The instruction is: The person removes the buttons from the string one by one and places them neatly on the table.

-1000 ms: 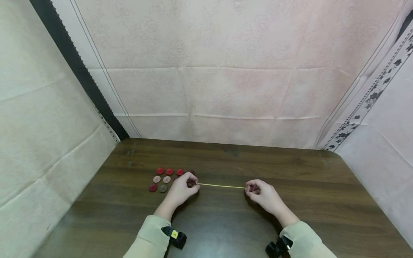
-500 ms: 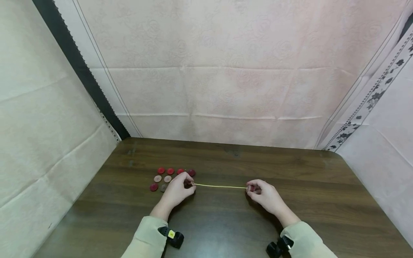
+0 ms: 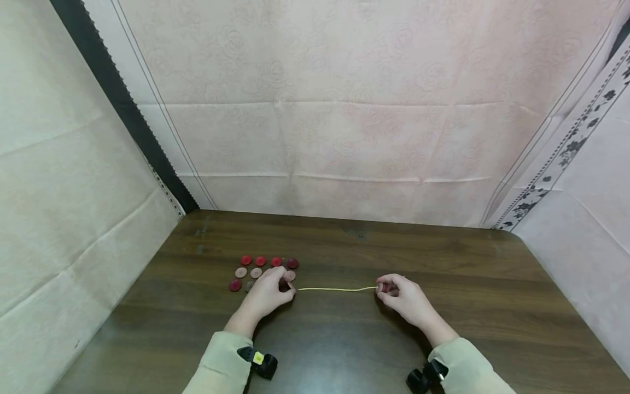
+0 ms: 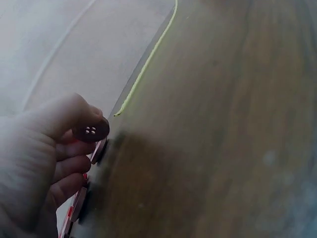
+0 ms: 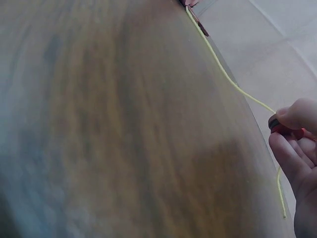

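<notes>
My left hand point(image 3: 268, 290) pinches a dark four-holed button point(image 4: 100, 130) between thumb and fingers, beside a group of loose buttons on the table. A thin yellow cord point(image 3: 334, 289) runs from near that hand to my right one; its loose end stops just short of the left fingertips. With thumb and fingers, my right hand point(image 3: 403, 298) grips a short stack of red and dark buttons point(image 5: 280, 127). The cord enters this stack, and a short tail comes out below the right hand in the right wrist view.
Bright red buttons point(image 3: 246, 260) form the far row, with a maroon button point(image 3: 292, 264) at its right end. Nearer lie pale buttons point(image 3: 240, 272) and a crimson button point(image 3: 234, 285); some are partly hidden by the left hand. Cloth hangs behind the wooden table point(image 3: 443, 257).
My left hand has let go of the cord's end and shifted slightly left toward the buttons. The cord, formerly taut, now sags. My right hand stays in place.
</notes>
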`<state>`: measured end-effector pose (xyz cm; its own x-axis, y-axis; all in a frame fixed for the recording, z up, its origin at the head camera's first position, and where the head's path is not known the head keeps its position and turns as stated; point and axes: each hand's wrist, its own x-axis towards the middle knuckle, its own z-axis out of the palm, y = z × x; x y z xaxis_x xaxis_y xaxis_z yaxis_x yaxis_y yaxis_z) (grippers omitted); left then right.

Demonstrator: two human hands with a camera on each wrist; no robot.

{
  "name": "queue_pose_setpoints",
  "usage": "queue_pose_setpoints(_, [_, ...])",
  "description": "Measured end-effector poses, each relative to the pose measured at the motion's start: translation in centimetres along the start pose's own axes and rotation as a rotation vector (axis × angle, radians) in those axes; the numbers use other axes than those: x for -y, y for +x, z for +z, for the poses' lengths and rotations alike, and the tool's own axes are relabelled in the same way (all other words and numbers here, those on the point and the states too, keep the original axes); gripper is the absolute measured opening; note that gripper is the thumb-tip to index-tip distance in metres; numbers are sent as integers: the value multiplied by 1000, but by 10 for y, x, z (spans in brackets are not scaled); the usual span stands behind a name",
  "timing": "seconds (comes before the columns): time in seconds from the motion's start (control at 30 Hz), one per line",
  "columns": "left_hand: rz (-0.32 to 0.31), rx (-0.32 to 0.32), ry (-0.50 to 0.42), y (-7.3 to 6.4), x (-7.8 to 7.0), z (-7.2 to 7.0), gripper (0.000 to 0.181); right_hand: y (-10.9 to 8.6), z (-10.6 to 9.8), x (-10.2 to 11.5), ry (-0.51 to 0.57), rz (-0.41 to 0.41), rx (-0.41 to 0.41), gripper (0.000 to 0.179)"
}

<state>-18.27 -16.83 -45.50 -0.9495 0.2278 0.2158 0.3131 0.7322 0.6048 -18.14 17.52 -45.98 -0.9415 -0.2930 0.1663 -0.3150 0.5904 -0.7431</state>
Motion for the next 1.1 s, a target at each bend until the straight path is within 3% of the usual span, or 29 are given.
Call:
queue_pose_setpoints(0.43, [103,7,220,-1,5,-8,22,0,0,0,1,3,8,25])
queue_pose_setpoints(0.63, [154,11,237,-3,6,-11,21,-1,0,1,2,9,11,24])
queue_pose_setpoints(1.1, [154,53,270,-3,5,-14,23,0,0,1,4,19,19,25])
